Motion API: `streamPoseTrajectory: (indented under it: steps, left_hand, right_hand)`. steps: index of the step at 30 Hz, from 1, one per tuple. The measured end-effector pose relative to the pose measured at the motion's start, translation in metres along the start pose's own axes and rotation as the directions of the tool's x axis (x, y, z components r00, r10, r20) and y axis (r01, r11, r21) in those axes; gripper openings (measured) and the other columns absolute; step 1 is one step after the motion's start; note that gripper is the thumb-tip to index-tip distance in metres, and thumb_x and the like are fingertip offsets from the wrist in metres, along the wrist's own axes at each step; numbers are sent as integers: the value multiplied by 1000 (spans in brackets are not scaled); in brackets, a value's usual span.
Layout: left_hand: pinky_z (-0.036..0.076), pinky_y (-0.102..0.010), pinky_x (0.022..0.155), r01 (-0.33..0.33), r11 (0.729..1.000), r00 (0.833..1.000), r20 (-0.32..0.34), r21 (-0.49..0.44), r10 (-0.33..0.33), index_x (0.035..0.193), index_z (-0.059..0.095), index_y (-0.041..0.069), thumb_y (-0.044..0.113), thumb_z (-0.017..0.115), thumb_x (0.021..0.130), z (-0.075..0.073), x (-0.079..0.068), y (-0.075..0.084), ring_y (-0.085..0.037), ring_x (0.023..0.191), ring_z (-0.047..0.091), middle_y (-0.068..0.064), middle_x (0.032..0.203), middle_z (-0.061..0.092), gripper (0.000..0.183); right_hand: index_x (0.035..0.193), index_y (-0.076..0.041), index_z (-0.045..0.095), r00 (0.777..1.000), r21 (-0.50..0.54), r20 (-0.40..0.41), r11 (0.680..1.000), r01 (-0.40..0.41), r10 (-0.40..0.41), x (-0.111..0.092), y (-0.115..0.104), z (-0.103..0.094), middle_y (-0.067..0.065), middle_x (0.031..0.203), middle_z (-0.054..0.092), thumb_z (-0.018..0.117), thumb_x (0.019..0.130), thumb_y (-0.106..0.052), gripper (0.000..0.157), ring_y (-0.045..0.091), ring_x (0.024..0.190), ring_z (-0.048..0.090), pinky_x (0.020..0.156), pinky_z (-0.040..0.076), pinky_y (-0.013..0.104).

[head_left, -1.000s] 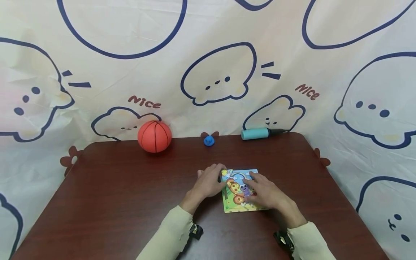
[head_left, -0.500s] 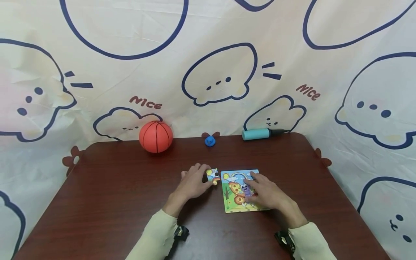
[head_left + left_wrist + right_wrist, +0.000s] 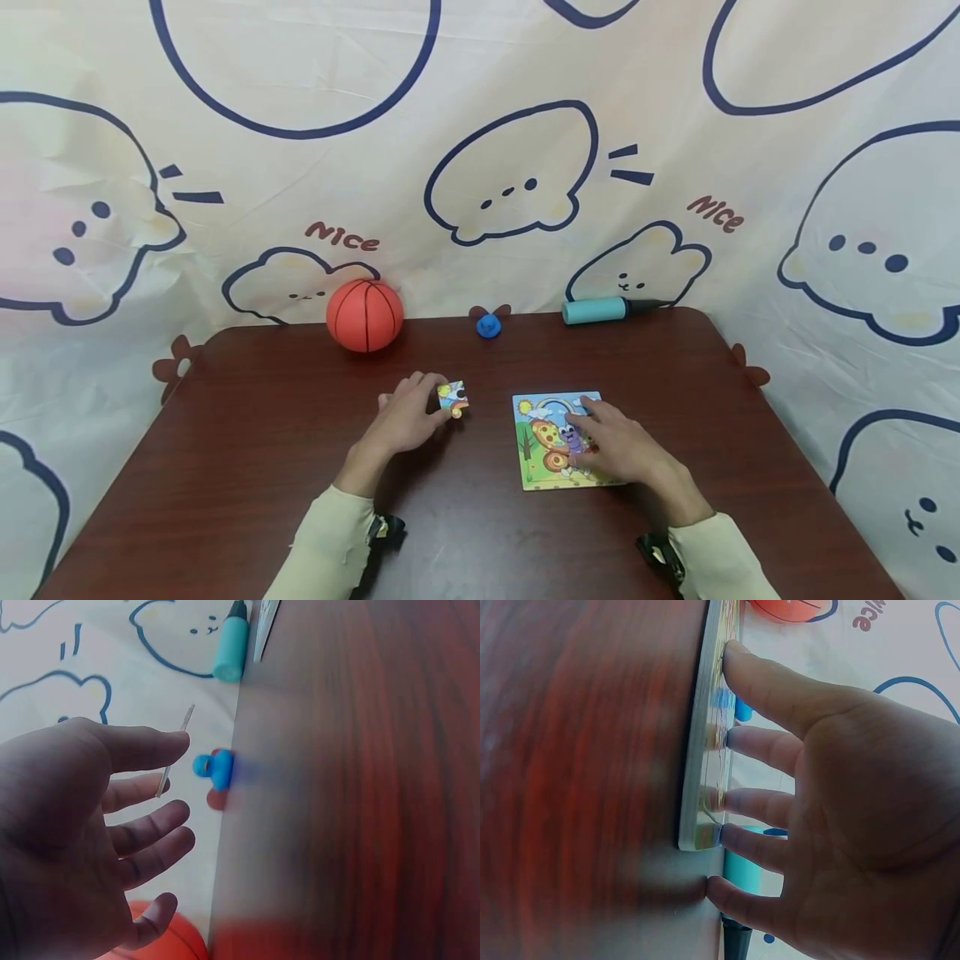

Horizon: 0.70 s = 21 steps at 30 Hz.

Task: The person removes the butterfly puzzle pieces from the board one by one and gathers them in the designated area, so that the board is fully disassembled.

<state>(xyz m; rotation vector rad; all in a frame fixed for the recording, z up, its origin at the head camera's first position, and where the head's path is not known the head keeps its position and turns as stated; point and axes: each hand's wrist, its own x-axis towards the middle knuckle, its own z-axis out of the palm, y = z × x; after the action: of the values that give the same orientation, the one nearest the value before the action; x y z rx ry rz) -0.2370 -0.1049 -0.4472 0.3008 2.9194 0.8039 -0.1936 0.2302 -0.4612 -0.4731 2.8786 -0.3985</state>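
Observation:
My left hand (image 3: 405, 414) pinches a small jigsaw piece (image 3: 453, 399) between thumb and index finger, left of the puzzle board and above the dark table. The piece shows a yellow sun, blue sky and a bit of rainbow; the left wrist view has it edge-on as a thin strip (image 3: 187, 718). A square puzzle board (image 3: 534, 473) with a cartoon butterfly lies flat, its upper left corner also showing a sun. My right hand (image 3: 628, 447) spreads over the board's right part and hides some of it. Its thumb and several fingertips rest on the board; the little finger reaches past its edge.
Along the table's back edge stand a red toy basketball (image 3: 365, 316), a small blue toy (image 3: 488, 326) and a teal cylinder (image 3: 595, 311) with a black tip. A cartoon-printed cloth (image 3: 360, 192) hangs behind and at the sides. The brown tabletop (image 3: 247, 467) surrounds the board.
My left hand has lifted the jigsaw piece off the board's upper left corner and carried it left. The right hand and the board have stayed in place.

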Motion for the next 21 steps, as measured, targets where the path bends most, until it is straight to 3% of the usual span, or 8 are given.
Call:
streamPoseTrajectory:
  steps: [11, 21]
  left_hand:
    - [28, -47, 81, 34, 999, 999, 30, 30, -35, 128, 56, 22, 31, 72, 86, -5, -13, -32, -22, 110, 45, -6, 122, 54, 46]
    - [28, -47, 79, 59, 995, 996, 55, 75, -63, 132, 53, 20, 28, 71, 87, -23, -19, -58, -27, 112, 44, -10, 128, 53, 49]
  right_hand:
    - [143, -19, 48, 1000, -3, 2, 1000, -7, 7, 0, 0, 0, 16, 156, 31, 71, 84, -46, 68, 40, 142, 30, 105, 30, 66]
    - [143, -19, 48, 1000, -1, 6, 1000, 0, 0, 0, 0, 0, 16, 156, 31, 70, 84, -47, 70, 40, 142, 30, 105, 30, 66]
